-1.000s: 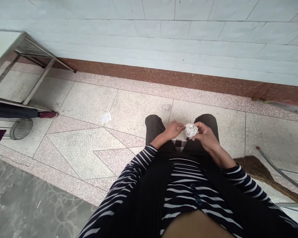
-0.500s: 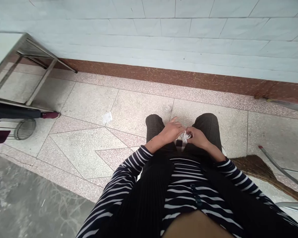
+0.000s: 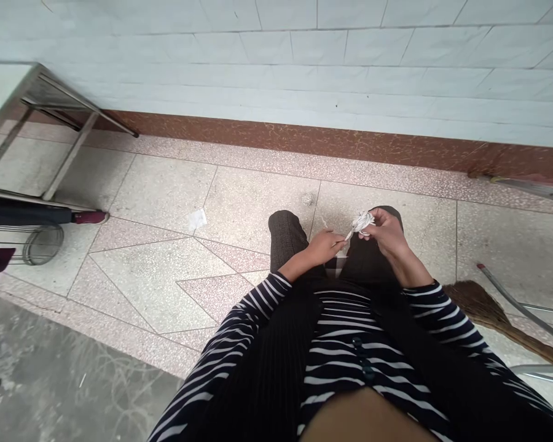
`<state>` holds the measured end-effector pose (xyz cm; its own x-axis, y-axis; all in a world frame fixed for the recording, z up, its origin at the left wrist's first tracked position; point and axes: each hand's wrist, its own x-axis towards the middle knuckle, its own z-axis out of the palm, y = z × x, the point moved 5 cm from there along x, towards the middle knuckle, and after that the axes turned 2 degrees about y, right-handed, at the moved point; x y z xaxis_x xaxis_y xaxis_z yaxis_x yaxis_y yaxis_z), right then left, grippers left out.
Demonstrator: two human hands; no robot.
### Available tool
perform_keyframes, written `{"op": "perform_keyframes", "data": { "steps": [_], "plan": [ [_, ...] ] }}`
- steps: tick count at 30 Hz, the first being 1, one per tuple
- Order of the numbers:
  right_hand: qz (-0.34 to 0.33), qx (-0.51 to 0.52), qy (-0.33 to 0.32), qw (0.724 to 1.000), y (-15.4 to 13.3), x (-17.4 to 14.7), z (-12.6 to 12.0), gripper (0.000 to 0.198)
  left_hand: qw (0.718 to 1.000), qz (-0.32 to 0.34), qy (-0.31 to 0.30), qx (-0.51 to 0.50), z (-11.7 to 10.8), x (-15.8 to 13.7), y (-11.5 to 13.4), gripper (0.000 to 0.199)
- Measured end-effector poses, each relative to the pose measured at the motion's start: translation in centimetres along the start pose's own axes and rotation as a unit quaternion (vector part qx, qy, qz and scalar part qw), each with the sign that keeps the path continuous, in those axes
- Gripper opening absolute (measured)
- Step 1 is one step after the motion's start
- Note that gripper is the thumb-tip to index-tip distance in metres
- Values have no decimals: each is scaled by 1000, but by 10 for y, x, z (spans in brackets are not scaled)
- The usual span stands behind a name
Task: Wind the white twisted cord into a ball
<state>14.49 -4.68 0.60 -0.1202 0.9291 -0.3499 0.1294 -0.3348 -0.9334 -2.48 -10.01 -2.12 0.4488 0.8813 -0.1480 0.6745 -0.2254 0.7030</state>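
Observation:
A looped bundle of white yarn [image 3: 361,222] is held above my right knee, its loops sticking out on the left side. My right hand [image 3: 388,234] is closed around it from the right, thumb and fingers pinching the bundle. My left hand [image 3: 325,247] is closed, its fingertips gripping the strands that trail down to the lower left. A thin strand stands up just above the left fingers. On the floor beyond my knees lies a small ball of yarn [image 3: 307,198], whitish and speckled.
A tiled wall [image 3: 276,80] runs across the front. To the left stand a metal-framed table [image 3: 41,77], a person's leg with a red shoe [image 3: 91,217] and a wire basket [image 3: 43,244]. White paper [image 3: 196,219] lies on the floor. A broom [image 3: 482,301] and metal tubing [image 3: 504,288] are at right.
My right hand has moved up and to the right with the yarn bundle, which now shows more fully. My left hand has shifted slightly down, and its fingers have closed on the trailing strands.

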Motion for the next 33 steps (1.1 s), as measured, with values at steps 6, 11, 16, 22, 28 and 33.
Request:
{"op": "perform_keyframes", "data": {
  "steps": [6,11,16,22,28,33],
  "plan": [
    [-25,-92,86,992,20,14,-4,31,995,49,1,82,-16,-11,7,28],
    [40,-32,25,998,33,14,-1,33,996,51,15,73,-32,-3,3,30],
    [78,119,-4,990,20,27,-22,45,995,7,-21,94,-15,-11,-5,33],
    [75,189,-29,979,0,35,-30,49,991,-38,-45,122,6,-27,-19,32],
    [83,154,-70,982,-22,22,-26,45,989,-100,14,108,-14,-27,-44,32],
    [83,112,-112,984,-40,-5,-5,50,991,-46,125,0,-37,6,-24,61]
  ]
}}
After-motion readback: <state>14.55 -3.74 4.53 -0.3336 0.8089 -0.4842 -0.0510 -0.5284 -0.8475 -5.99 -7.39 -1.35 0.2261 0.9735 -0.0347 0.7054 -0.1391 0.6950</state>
